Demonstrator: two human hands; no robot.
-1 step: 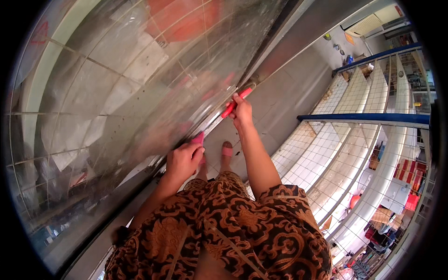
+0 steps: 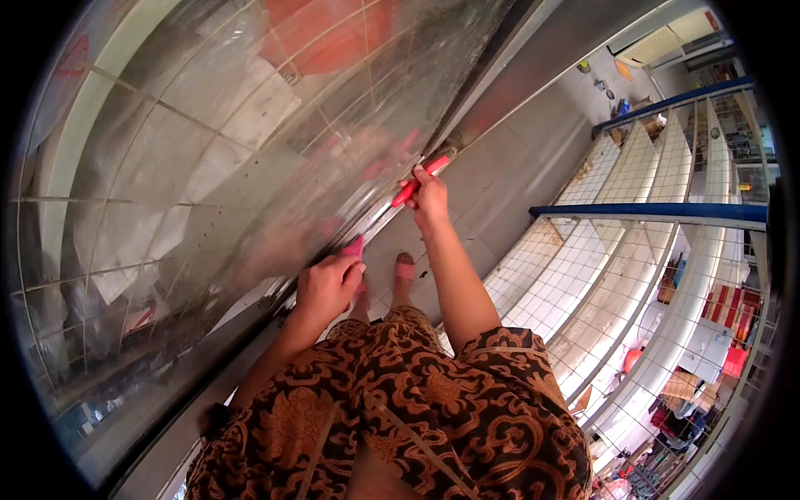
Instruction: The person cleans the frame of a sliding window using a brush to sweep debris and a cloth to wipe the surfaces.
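My right hand (image 2: 431, 198) is closed round a slim red-handled tool (image 2: 436, 163), whose far end lies against the metal track (image 2: 379, 218) along the foot of a glass panel (image 2: 250, 167). What kind of tool it is, I cannot make out. Lower and to the left, my left hand (image 2: 327, 290) is closed on a pink piece of what looks like cloth (image 2: 354, 247). It rests at the edge of the same track. Faint reflections of both hands show in the glass.
Behind the glass are white wire grids and an orange-red round thing (image 2: 329, 33). To the right stand wire-mesh shelves (image 2: 617, 250) with blue rails (image 2: 650, 212). Grey floor (image 2: 500, 183) runs between. Below me is a foot in a pink sandal (image 2: 404, 271).
My right hand has slid the red-handled tool slightly down and left along the track. My left hand stays in place.
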